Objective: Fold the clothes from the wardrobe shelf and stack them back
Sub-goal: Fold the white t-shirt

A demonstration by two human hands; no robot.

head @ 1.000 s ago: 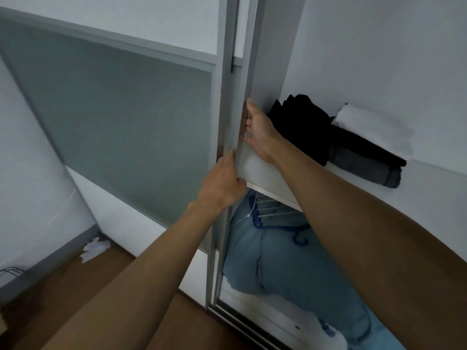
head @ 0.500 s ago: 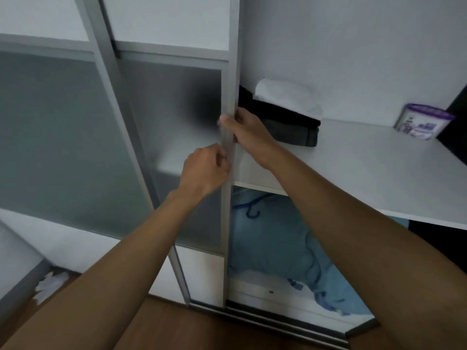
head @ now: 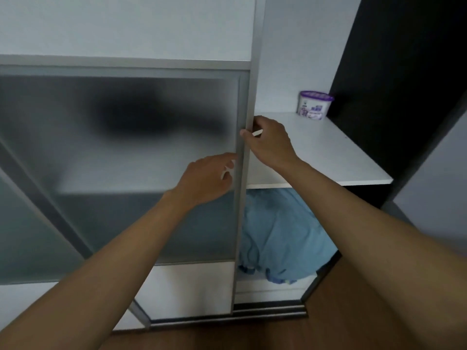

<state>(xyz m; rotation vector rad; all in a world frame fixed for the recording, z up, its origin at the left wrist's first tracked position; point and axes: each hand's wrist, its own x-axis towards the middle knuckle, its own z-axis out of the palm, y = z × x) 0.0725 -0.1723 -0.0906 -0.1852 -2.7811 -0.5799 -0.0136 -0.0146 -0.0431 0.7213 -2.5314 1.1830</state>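
The frosted sliding wardrobe door (head: 151,160) covers most of the shelf. My right hand (head: 267,142) grips the door's grey metal edge (head: 249,97), fingers curled behind it and thumb in front. My left hand (head: 209,178) rests against the glass next to that edge, fingers loosely bent and holding nothing. The stacked clothes (head: 156,117) show only as a dark blur through the frosted glass. The white shelf (head: 328,152) runs out to the right of the door.
A small white tub with a purple lid (head: 314,105) stands at the back of the shelf. Light blue fabric (head: 280,236) lies in the compartment below. A dark panel (head: 394,72) closes the right side. Wooden floor (head: 252,334) lies below the door track.
The door has slid to the right, and the clothes are now behind the frosted glass. Both hands travelled right with the door edge; the left hand's fingers have loosened from it.
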